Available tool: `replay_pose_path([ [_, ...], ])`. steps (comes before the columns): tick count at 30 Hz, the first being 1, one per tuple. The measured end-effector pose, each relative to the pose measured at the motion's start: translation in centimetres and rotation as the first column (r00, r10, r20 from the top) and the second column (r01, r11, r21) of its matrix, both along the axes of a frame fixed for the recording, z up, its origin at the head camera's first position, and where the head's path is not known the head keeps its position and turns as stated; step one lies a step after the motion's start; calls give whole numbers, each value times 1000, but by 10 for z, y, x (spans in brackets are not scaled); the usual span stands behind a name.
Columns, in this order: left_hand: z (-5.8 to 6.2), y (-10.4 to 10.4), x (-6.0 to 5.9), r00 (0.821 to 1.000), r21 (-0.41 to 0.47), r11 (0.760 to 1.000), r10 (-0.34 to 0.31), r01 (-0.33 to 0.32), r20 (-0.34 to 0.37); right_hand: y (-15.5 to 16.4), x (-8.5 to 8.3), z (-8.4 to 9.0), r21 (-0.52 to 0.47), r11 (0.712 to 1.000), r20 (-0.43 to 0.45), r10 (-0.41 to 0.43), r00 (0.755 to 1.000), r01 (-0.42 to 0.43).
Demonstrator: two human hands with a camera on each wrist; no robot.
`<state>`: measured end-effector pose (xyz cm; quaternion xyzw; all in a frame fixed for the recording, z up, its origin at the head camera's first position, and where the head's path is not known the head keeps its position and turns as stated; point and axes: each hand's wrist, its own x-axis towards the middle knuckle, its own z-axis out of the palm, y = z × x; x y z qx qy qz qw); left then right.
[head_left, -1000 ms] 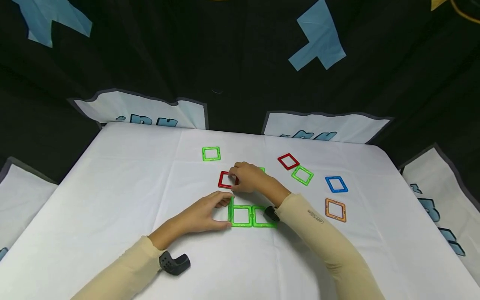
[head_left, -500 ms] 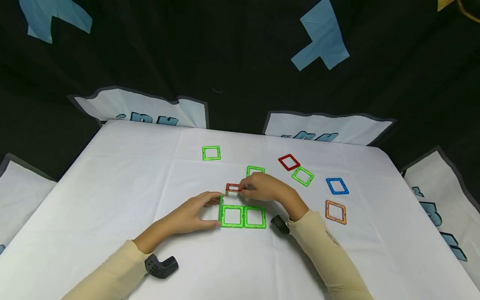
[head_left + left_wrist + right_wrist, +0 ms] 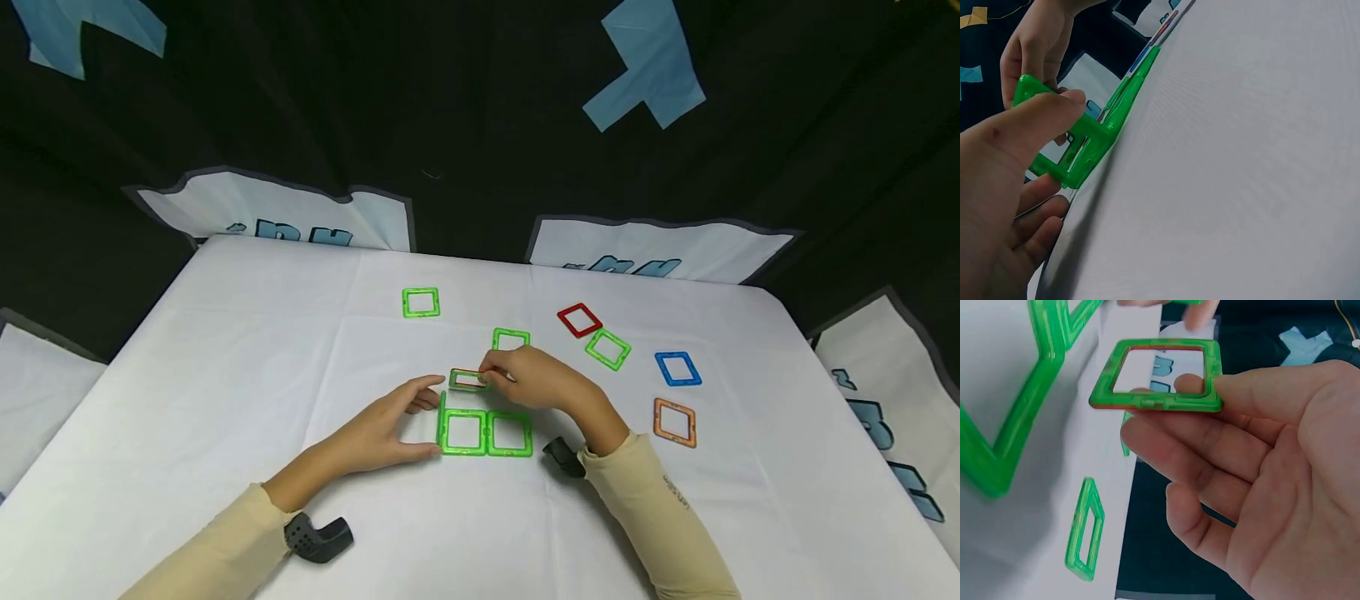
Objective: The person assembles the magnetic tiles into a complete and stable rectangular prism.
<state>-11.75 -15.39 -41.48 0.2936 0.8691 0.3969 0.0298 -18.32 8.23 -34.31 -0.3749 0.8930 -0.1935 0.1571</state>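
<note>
My left hand holds an upright green magnetic tile between thumb and fingers. It stands at the left end of two flat green square tiles, joined side by side. Just beyond them, my right hand pinches a square tile pair by its right edge, tilted above the table. In the right wrist view the pair shows a green tile on top, with a red layer beneath it. The left thumb crosses the upright tile in the left wrist view, partly hiding it.
A green tile lies just beyond my right hand, another green tile farther back. To the right lie a red tile, a green tile, a blue tile and an orange tile on the white cloth.
My right hand has lifted the red tile and tilted it, so a green face now shows. The joined green tiles and my left hand have shifted a little left.
</note>
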Motion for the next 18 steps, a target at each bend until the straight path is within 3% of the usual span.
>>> replay_pose_path([
  [5,-1,-1,0,1000,18,1000,11,-11,8,-3,4,2,-5,999,37,43,998,-43],
  [10,-1,0,-1,1000,21,1000,9,-9,14,-6,5,0,16,999,98,46,994,-48],
  [18,-1,0,-1,1000,10,1000,6,-6,16,-5,6,-2,19,999,120,41,992,-44],
])
